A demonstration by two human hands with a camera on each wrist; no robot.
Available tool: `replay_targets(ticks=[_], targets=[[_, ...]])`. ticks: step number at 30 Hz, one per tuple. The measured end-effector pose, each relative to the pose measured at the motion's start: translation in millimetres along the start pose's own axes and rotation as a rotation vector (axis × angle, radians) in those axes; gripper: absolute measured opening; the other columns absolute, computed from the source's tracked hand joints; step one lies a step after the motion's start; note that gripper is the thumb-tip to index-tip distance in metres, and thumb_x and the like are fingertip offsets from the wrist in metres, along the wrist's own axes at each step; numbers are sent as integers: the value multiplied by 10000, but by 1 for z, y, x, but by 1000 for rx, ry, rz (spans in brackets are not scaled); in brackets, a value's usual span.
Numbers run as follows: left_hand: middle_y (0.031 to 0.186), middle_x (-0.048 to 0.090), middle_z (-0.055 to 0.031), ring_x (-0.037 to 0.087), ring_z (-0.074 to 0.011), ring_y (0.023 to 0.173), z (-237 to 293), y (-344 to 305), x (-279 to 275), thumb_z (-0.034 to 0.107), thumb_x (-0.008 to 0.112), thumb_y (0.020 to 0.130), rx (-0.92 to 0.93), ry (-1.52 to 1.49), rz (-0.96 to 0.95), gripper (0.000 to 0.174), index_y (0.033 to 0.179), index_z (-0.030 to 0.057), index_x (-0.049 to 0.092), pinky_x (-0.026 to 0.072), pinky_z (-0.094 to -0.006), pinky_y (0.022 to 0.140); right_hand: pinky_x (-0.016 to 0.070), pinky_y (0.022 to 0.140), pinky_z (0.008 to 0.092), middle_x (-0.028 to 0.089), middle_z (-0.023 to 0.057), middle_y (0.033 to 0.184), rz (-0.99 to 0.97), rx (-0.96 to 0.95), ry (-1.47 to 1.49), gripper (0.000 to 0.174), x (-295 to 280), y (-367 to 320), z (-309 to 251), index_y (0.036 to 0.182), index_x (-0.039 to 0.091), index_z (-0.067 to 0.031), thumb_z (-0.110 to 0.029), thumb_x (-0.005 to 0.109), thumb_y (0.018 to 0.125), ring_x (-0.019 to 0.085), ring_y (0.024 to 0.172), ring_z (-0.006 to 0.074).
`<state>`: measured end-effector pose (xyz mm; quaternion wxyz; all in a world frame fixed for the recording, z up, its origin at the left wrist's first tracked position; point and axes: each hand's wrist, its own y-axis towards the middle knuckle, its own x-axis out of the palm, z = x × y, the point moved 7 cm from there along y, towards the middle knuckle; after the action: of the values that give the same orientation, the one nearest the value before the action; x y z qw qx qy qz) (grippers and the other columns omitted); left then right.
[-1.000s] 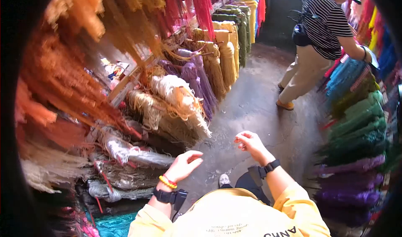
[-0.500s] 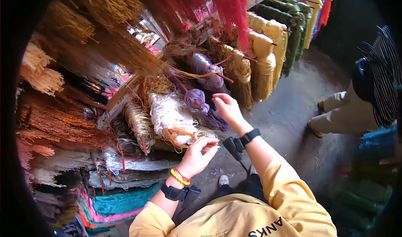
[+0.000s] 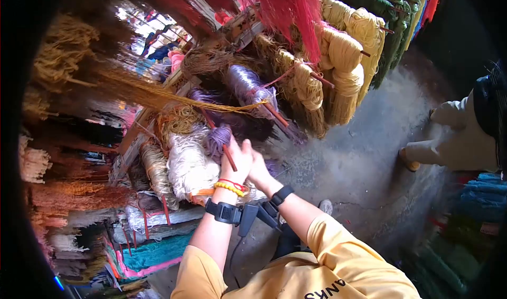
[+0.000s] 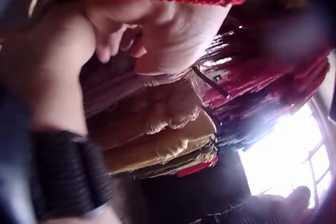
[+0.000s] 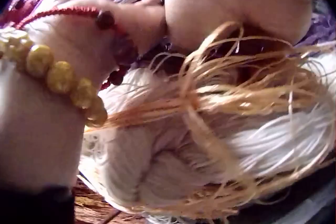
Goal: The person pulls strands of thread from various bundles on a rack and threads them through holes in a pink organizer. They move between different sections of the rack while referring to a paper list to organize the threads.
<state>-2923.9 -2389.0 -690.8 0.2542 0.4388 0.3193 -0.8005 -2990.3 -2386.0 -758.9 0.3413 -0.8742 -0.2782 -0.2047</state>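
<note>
In the head view both hands meet beside a small purple yarn bundle (image 3: pixel 219 136) on a red rod. My left hand (image 3: pixel 235 160) has its palm side close to the purple yarn, its fingertips mostly hidden. Against it lies my right hand (image 3: pixel 257 167), whose fingers are largely covered. White yarn (image 3: pixel 189 162) hangs just left of the hands. In the right wrist view, orange strands (image 5: pixel 210 100) cross the white yarn (image 5: pixel 152 150) below my right hand (image 5: pixel 236 8). The left wrist view shows curled fingertips (image 4: pixel 113 45) under my left hand (image 4: pixel 173 29); whether yarn is held cannot be seen.
Yarn skeins hang on rods at left and above, with red yarn (image 3: pixel 293 19) and cream yarn (image 3: pixel 346 56) beyond. Red rod ends (image 3: pixel 322 80) stick out. A person's trousered legs (image 3: pixel 454 140) stand at right on the grey floor (image 3: pixel 359 156).
Both hands have moved left and come together beside the purple yarn, having been apart earlier. The view has shifted toward the left rack, and the other person now sits farther toward the right edge.
</note>
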Motion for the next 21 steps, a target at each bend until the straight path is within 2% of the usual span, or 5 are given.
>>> replay_targets(ticks=[3,9,17,19,21], targets=[[1241,364,-351,387,-420,1167,-2,0,-2,198,516,827,90,59,87,670,1337,-67,172,317,-397,984,463,669,256,611,70,798,248,68,-114,207,-35,34,10,977,573,8,-135,549,829,554,739,116],[1313,286,-330,315,-404,1230,-8,5,0,141,532,807,66,109,44,681,1324,-102,161,264,-383,1026,455,642,270,598,69,815,191,260,-209,250,-32,66,40,1019,555,7,-98,564,792,553,734,151],[1283,332,-335,360,-393,1207,-16,16,1,281,637,771,27,-37,159,811,1302,-126,179,302,-375,992,447,681,275,607,72,844,14,41,-115,170,-21,61,33,953,561,23,-76,548,816,525,775,115],[1259,361,-334,381,-373,1195,-8,24,-4,323,661,752,-175,-85,41,852,1285,-144,188,302,-365,988,450,726,277,611,61,813,-103,-12,-132,153,-6,31,19,939,563,28,-60,541,816,528,803,104],[1030,526,-358,518,-424,1027,-8,26,-6,469,644,726,-191,-117,77,832,1112,-218,376,400,-392,876,445,750,319,589,139,870,-97,-216,-201,187,6,10,5,954,570,10,-85,525,800,574,826,230]])
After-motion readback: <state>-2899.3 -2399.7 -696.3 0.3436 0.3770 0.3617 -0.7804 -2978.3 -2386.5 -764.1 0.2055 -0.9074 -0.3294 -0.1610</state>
